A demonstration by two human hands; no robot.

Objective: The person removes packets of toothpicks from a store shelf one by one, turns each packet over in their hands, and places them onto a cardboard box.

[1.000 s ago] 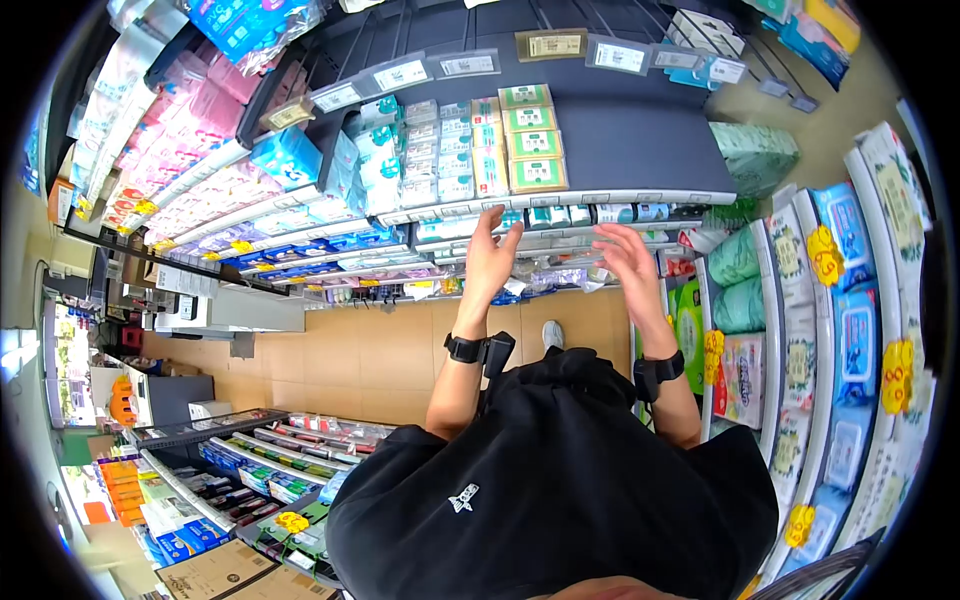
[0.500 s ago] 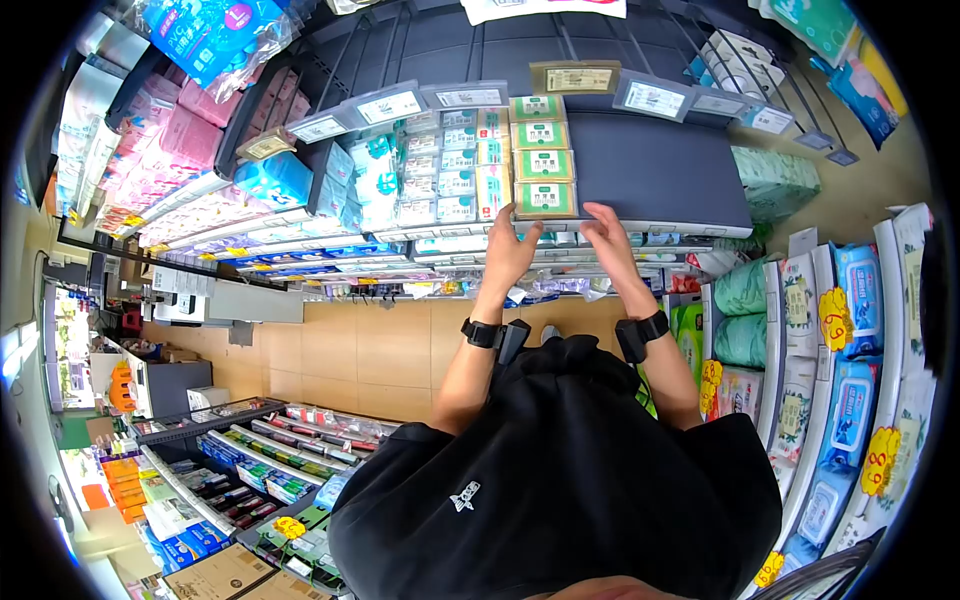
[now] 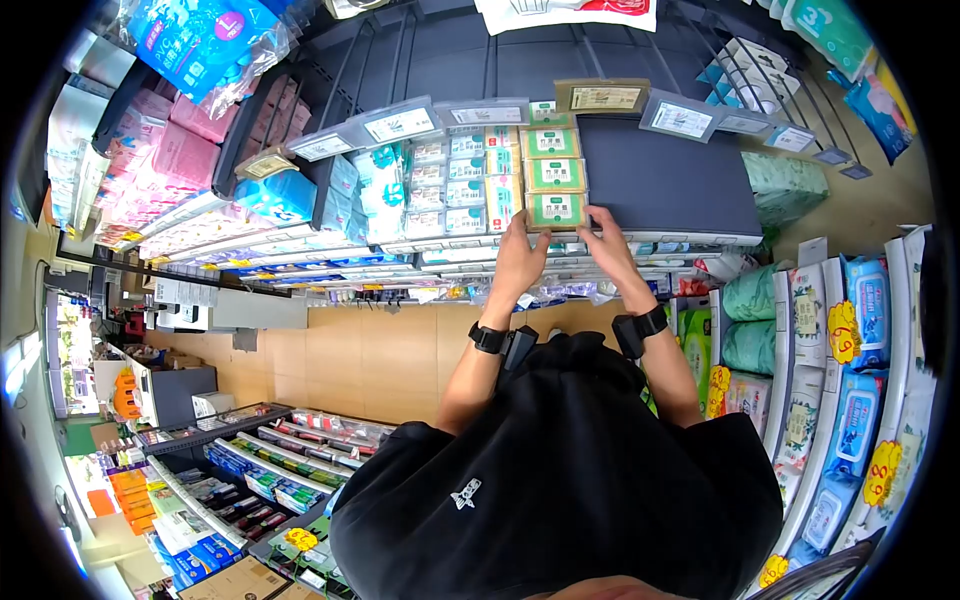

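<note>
A column of flat toothpick boxes (image 3: 553,174) with green-and-white labels stands on the dark shelf. My left hand (image 3: 520,258) is at the left edge of the front toothpick box (image 3: 556,209), fingers against its side and thumb near its front edge. On the opposite side, my right hand (image 3: 609,252) presses its fingers to the right edge. The box lies flat between both hands, in line with the others behind it. Just left of it stand columns of small white-and-teal packs (image 3: 465,193) and a column with red and yellow labels (image 3: 500,197).
Price tags (image 3: 602,97) hang from hooks above the shelf. Dark bare shelf surface (image 3: 665,180) lies right of the boxes. Wet wipe packs (image 3: 855,425) fill a rack at the right. Pink packs (image 3: 175,160) stand at the left, above tiled floor (image 3: 365,350).
My hands have come in to the front toothpick box and now touch its left and right sides; before, the right hand was apart from it. The view has shifted slightly.
</note>
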